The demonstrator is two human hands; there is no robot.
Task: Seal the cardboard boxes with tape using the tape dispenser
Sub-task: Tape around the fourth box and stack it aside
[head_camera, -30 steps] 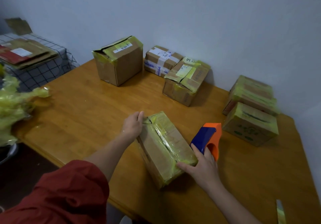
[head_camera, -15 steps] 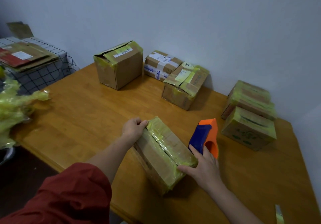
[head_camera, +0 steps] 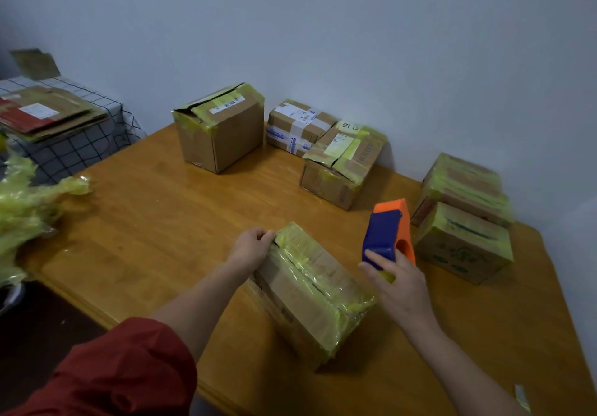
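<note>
A long cardboard box [head_camera: 310,289] wrapped in yellowish tape lies at the near middle of the wooden table [head_camera: 155,222]. My left hand [head_camera: 252,247] grips its far left end, fingers curled over the top edge. My right hand [head_camera: 397,286] holds the blue and orange tape dispenser [head_camera: 387,235] upright, just right of the box and lifted off its near corner. More taped boxes stand behind: a tall one [head_camera: 219,128], a small white-labelled one [head_camera: 297,126], a tilted one [head_camera: 342,163] and two stacked at the right [head_camera: 465,215].
A wad of crumpled yellow tape [head_camera: 29,209] lies at the table's left edge. Flattened cardboard [head_camera: 45,115] rests on a checked cloth at the far left. A scrap of tape [head_camera: 521,398] hangs at the near right edge. The wall runs close behind the boxes.
My right hand has come off the box's near corner and lifted the dispenser up and to the right. My left hand stays on the box's far end.
</note>
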